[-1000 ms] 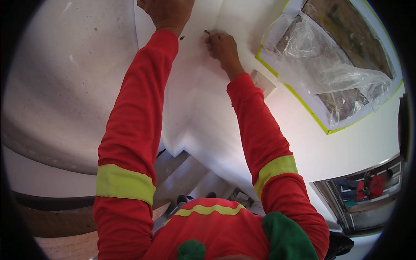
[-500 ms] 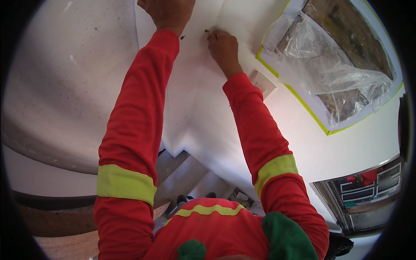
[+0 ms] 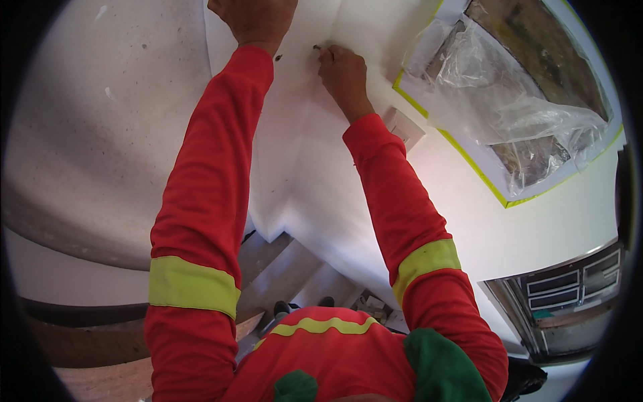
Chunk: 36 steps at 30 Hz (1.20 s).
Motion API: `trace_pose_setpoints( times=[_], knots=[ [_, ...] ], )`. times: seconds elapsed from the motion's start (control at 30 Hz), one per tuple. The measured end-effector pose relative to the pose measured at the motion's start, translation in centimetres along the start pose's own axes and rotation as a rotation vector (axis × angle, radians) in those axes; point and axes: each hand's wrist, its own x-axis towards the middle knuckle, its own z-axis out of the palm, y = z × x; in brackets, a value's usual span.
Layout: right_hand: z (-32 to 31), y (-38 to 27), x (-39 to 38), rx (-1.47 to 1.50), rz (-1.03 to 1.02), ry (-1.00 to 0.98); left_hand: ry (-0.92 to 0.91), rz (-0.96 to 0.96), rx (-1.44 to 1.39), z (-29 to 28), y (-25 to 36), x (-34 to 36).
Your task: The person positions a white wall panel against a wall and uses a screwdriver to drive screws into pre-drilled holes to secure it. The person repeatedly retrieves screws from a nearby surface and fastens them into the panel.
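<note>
My left hand [image 3: 258, 20] is raised against the white wall [image 3: 301, 141] at the top edge of the picture. Its fingers are mostly cut off, so their grip does not show. A small dark hole or mark [image 3: 278, 58] lies just right of that wrist. Close to the wall's corner, my right hand [image 3: 345, 70] is closed, thumb and fingers pinched together. By its fingertips sits a tiny dark bit [image 3: 317, 47], too small to name; whether the fingers hold it is unclear. Below that wrist, a white wall plate, perhaps a switch or socket [image 3: 406, 129], is partly covered by my sleeve.
On the right, crumpled clear plastic sheeting [image 3: 482, 87] hangs over an opening edged with yellow-green tape [image 3: 462, 157]. A large curved, speckled pale surface [image 3: 114, 134] fills the left. Far below are floor boards [image 3: 288, 268]; a framed window or doorway [image 3: 569, 288] is lower right.
Both hands keep nearly the same place, the left one shifting slightly leftward. A red patch seen in the lower right opening is gone.
</note>
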Motion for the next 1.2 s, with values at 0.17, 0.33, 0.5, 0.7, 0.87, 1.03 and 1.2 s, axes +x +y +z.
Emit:
trace_pose_setpoints(
  times=[0.17,0.33,0.5,0.7,0.87,1.03,1.2],
  knots=[
    [-0.3,-0.4,-0.4,0.098,-0.066,-0.036,-0.015,-0.015,0.005,-0.3,-0.2,0.3],
    [-2.7,-2.9,0.0,0.661,0.475,-0.318,-0.008,-0.005,0.0,-0.2,-0.3,0.2],
    [-2.0,-1.4,-0.1,0.676,0.428,-0.256,-0.017,0.005,-0.034,-0.1,-0.4,0.2],
    [-3.6,-2.0,-1.5,0.636,0.446,-0.247,-0.023,0.002,0.018,-0.6,-0.3,0.3],
    [-6.1,-1.0,-7.6,0.917,0.548,-0.306,0.079,0.12,0.024,1.0,-0.7,0.2],
    [-11.6,-3.1,-25.2,1.041,0.604,-0.42,0.063,0.162,-0.1,2.8,-6.4,-0.3],
    [-22.4,-4.3,-45.0,1.131,1.044,-0.186,-0.539,-0.535,-0.448,-17.6,6.7,-20.1]
  ],
)
